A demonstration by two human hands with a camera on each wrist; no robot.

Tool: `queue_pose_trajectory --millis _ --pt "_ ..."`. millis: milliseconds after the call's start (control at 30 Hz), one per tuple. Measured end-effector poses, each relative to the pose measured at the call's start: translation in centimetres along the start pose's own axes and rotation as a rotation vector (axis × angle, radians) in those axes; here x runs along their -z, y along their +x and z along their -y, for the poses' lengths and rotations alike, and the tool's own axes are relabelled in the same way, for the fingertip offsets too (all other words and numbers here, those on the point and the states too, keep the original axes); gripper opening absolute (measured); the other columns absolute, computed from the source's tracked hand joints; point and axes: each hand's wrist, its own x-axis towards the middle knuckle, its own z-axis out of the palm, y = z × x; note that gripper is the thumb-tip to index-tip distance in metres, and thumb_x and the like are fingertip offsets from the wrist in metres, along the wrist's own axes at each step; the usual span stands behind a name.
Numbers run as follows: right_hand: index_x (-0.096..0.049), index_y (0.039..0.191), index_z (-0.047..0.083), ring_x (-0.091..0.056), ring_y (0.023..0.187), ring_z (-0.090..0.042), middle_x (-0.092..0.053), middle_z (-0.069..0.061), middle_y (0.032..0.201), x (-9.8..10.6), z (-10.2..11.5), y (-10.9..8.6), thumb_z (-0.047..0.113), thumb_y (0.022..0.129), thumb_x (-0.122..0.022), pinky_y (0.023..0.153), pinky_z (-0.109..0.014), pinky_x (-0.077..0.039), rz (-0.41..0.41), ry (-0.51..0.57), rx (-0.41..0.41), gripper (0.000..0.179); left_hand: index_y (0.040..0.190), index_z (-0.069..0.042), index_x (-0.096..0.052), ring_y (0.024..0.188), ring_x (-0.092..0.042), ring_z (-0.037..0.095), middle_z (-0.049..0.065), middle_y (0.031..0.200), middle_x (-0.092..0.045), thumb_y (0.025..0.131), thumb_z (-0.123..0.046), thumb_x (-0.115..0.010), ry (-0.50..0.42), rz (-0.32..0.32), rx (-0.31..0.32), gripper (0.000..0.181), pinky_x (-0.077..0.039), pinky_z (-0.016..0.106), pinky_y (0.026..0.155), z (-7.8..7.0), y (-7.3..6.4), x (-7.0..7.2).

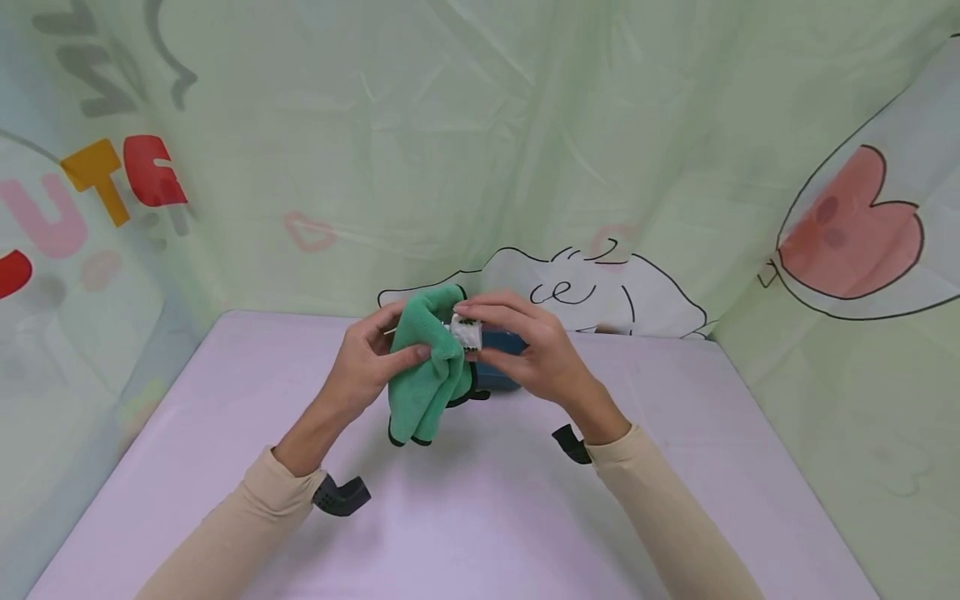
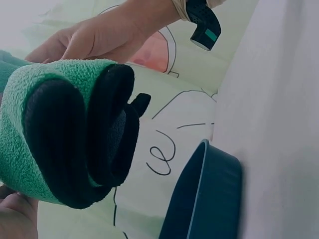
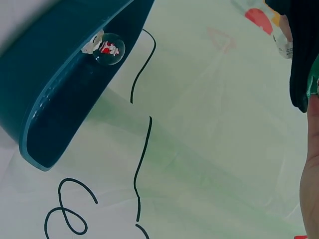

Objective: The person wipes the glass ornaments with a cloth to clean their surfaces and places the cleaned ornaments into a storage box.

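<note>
My left hand (image 1: pixel 365 358) holds a green cloth (image 1: pixel 416 396) with black edging, its thumb pressed on the near side; the cloth hangs in folds. My right hand (image 1: pixel 543 346) pinches a small white object (image 1: pixel 467 332) with dark markings between fingers and thumb. The cloth lies against that object's left side and hides the rest, so its kind is unclear. In the left wrist view the folded cloth (image 2: pixel 17 129) covers most of what the hands hold. Behind the right hand stands a blue bin (image 1: pixel 498 379), with a small snow globe (image 3: pixel 112 50) inside.
The bin's wall (image 2: pixel 219 194) rises from a pale lilac table (image 1: pixel 480 517) near its far edge. Printed curtains (image 1: pixel 450 150) hang behind and at both sides. Black curved mounts (image 1: pixel 341 496) sit at both wrists.
</note>
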Motion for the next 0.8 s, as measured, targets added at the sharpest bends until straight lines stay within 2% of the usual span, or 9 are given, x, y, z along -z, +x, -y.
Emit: queue_pose_trajectory --millis 167,267,467,800 --pt "-0.066 0.128 0.002 -0.063 0.117 -0.023 -0.064 -0.013 0.129 -0.15 0.15 -0.03 -0.009 0.078 -0.083 0.088 -0.040 -0.060 -0.011 0.058 -0.051 0.054 0.143 0.000 -0.054 0.109 -0.067 0.021 0.018 0.132 -0.058 0.089 -0.003 -0.077 0.005 0.005 -0.027 0.059 -0.058 0.031 0.090 -0.14 0.06 0.02" --pt "-0.067 0.126 0.001 -0.066 0.111 -0.022 -0.065 -0.012 0.125 -0.24 0.20 -0.05 -0.009 0.077 -0.084 0.086 -0.042 -0.060 -0.025 0.102 -0.090 0.053 0.143 0.000 -0.054 0.111 -0.067 0.021 0.018 0.134 -0.058 0.089 -0.001 -0.077 0.024 0.008 -0.043 0.060 -0.058 0.032 0.092 -0.14 0.10 0.01" --pt "-0.069 0.125 0.004 -0.070 0.091 -0.017 -0.068 -0.009 0.116 -0.40 0.39 -0.09 -0.004 0.079 -0.084 0.080 -0.033 -0.061 -0.049 0.129 -0.155 0.049 0.143 0.001 -0.053 0.109 -0.066 0.020 0.020 0.133 -0.059 0.088 0.001 -0.077 0.058 0.022 -0.068 0.060 -0.057 0.032 0.093 -0.02 -0.01 0.00" --pt "-0.070 0.118 0.006 -0.071 0.078 -0.013 -0.072 -0.003 0.096 -0.41 0.66 -0.15 0.000 0.085 -0.080 0.070 -0.029 -0.061 -0.051 0.140 -0.264 0.035 0.141 0.001 -0.055 0.109 -0.065 0.018 0.019 0.129 -0.062 0.087 0.001 -0.078 0.100 0.034 -0.126 0.058 -0.058 0.030 0.092 0.01 -0.21 -0.07"
